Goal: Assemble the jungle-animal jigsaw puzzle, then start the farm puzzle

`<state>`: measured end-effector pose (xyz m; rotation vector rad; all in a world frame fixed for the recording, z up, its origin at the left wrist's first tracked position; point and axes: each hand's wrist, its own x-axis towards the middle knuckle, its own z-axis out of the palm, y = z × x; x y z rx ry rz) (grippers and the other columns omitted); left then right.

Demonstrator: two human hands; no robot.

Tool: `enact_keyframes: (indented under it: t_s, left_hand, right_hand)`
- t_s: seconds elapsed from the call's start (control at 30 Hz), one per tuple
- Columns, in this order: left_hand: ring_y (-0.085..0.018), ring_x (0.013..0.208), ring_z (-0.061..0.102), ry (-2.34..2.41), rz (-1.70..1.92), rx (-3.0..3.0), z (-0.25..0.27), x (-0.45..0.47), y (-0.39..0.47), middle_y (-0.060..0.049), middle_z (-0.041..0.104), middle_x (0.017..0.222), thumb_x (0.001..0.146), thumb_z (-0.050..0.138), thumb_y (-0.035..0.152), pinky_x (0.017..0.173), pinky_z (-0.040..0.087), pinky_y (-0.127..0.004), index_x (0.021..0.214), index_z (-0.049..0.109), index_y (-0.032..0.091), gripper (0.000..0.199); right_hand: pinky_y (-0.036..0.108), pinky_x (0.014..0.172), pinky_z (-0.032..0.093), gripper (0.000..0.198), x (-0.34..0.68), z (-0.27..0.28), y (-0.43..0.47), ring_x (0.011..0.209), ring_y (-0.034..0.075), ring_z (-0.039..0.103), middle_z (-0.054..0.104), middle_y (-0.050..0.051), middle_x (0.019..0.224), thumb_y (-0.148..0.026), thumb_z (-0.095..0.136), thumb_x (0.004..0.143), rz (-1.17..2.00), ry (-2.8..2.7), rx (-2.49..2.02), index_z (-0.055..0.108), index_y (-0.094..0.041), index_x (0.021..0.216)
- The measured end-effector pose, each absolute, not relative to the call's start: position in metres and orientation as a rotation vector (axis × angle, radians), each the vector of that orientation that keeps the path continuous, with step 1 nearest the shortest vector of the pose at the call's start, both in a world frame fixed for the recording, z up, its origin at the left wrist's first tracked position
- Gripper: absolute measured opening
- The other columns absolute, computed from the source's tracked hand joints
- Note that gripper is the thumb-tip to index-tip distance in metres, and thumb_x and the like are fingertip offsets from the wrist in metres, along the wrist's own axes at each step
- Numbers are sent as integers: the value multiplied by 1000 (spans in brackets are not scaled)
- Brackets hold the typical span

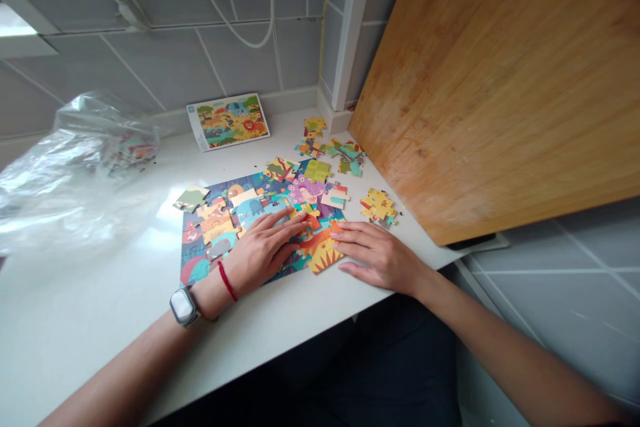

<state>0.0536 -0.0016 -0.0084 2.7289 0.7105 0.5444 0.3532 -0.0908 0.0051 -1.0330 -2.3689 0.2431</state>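
Observation:
A colourful animal jigsaw puzzle (192, 250) lies flat on the white counter, with other pieces resting on top of it. My left hand (265, 247) is laid over its middle, fingers stretched toward an orange and yellow section (325, 255). From the other side, the fingertips of my right hand (377, 253) touch the right edge of that section. Both hands have their fingers extended, and neither grips anything. Near them on the puzzle are a loose cream piece (336, 196), a green piece (317, 170) and a grey-green piece (191, 199). My fingers hide part of the orange section.
A picture card (229, 121) leans near the tiled wall. Loose pieces (345, 153) lie at the back right, and a yellow cluster (379, 205) sits right of the puzzle. A clear plastic bag (75, 167) is at left. A large wooden board (500, 93) stands at right.

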Motion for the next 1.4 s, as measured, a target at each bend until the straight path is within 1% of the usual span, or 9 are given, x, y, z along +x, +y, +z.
enact_keyframes:
  t_s: [0.13, 0.27, 0.43, 0.73, 0.97, 1.13, 1.27, 1.4]
  left_hand:
    - [-28, 141, 60, 657, 629, 2701, -7, 58, -2, -9, 68, 145, 110, 51, 26, 112, 57, -46, 130, 70, 21, 28]
    - [-26, 132, 67, 659, 741, 2709, -6, 62, -2, -9, 74, 137, 108, 56, 23, 108, 62, -44, 126, 71, 21, 24]
    - [-27, 134, 66, 624, 800, 2714, -6, 63, -3, -8, 74, 136, 107, 59, 20, 109, 62, -45, 127, 72, 22, 24]
    - [-31, 132, 66, 583, 758, 2773, -7, 62, -5, -11, 72, 138, 104, 61, 17, 106, 62, -50, 115, 75, 19, 17]
    - [-32, 132, 66, 632, 775, 2774, -9, 63, -8, -12, 72, 138, 103, 62, 17, 105, 62, -49, 117, 75, 20, 19]
    - [-32, 130, 68, 646, 718, 2872, -4, 60, -3, -10, 73, 137, 105, 60, 21, 102, 63, -51, 117, 76, 22, 20]
    - [-31, 131, 67, 587, 654, 2928, -2, 56, 2, -10, 72, 140, 106, 59, 23, 102, 62, -50, 122, 76, 23, 23]
    - [-32, 134, 64, 554, 610, 2933, -3, 51, 6, -10, 69, 144, 104, 57, 16, 102, 61, -52, 131, 72, 24, 32]
  right_hand:
    - [49, 105, 61, 25, 354, 2, -91, 127, 29, 68, 77, 10, 128, -32, 67, 102, 190, -2374, -1049, 78, -24, 123]
    - [49, 103, 61, 21, 352, 1, -91, 123, 27, 68, 77, 8, 123, -31, 66, 103, 232, -2351, -1102, 80, -29, 118]
    - [48, 103, 61, 20, 350, 2, -91, 119, 28, 69, 77, 9, 119, -30, 65, 103, 185, -2341, -1121, 81, -26, 114]
    - [48, 102, 62, 18, 350, 2, -91, 121, 29, 68, 76, 12, 120, -23, 71, 98, 137, -2314, -1034, 80, -22, 114]
    - [47, 101, 62, 17, 352, 0, -90, 119, 29, 67, 76, 14, 118, -22, 70, 98, 92, -2333, -1007, 79, -18, 112]
    - [48, 101, 62, 16, 352, 0, -90, 119, 29, 67, 76, 13, 119, -21, 69, 99, 85, -2330, -1001, 79, -19, 112]
    - [47, 101, 62, 17, 352, -2, -90, 120, 29, 66, 75, 14, 119, -21, 69, 98, 94, -2332, -1007, 79, -19, 112]
    - [47, 102, 61, 17, 352, -3, -91, 120, 29, 67, 76, 14, 119, -20, 68, 98, 99, -2337, -1012, 79, -18, 112]
